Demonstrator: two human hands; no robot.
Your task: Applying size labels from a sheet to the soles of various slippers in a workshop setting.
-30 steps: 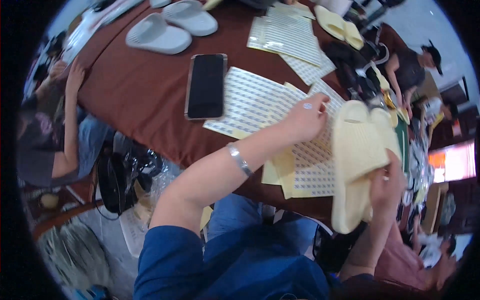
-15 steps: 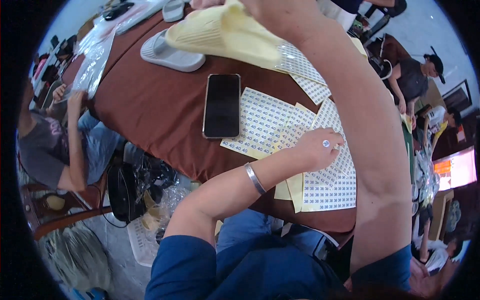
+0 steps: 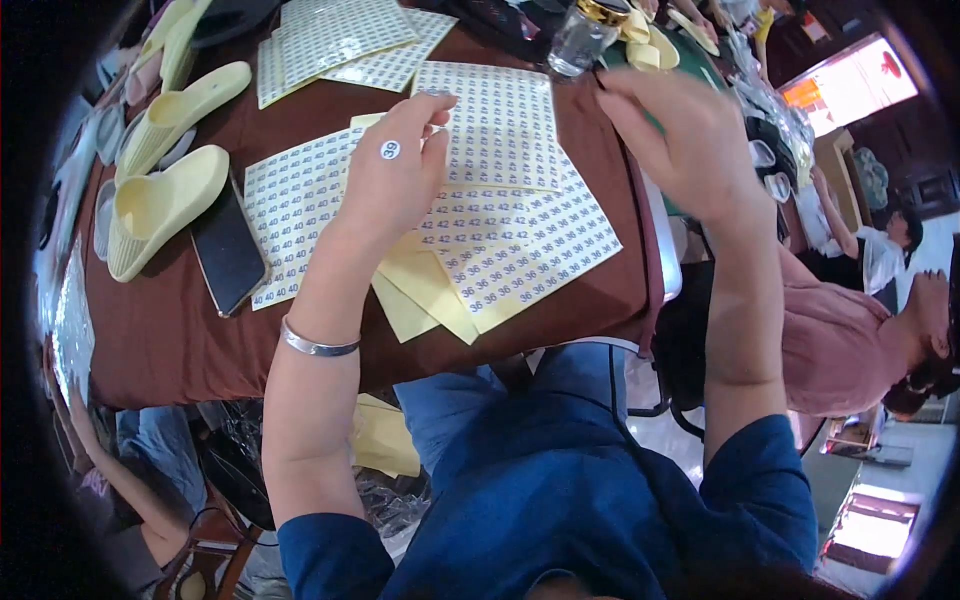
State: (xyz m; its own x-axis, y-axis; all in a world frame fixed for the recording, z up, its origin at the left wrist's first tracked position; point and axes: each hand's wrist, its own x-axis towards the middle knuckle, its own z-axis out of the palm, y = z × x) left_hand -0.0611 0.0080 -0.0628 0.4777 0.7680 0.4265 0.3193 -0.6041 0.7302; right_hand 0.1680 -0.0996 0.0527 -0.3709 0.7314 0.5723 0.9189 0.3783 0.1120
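Note:
My left hand [image 3: 392,172], with a round white sticker [image 3: 390,150] on its back and a silver bangle at the wrist, is over the sticker sheets. Its fingers curl in at the left edge of the upper sheet [image 3: 500,125]; what they hold, if anything, is hidden. My right hand [image 3: 690,140] is raised past the table's right side, slightly blurred, thumb and forefinger tips drawn together. Nothing I can name shows between them. More printed sheets lie beneath, one at the left [image 3: 300,190] and one at the lower right [image 3: 545,255]. Yellow backing paper [image 3: 425,285] shows below my left hand.
Pale yellow slide slippers [image 3: 170,205] stand at the left beside a dark phone [image 3: 230,260]. More sticker sheets [image 3: 340,40] lie at the back. A glass jar with a gold lid [image 3: 580,45] stands at the far right. Other people sit around, one in pink [image 3: 840,335] at the right.
The view has swung right. My right hand, earlier far forward at a yellow slipper, is now back at the right, away from it. My left hand stays over the sheets. Yellow slippers now stand at the left.

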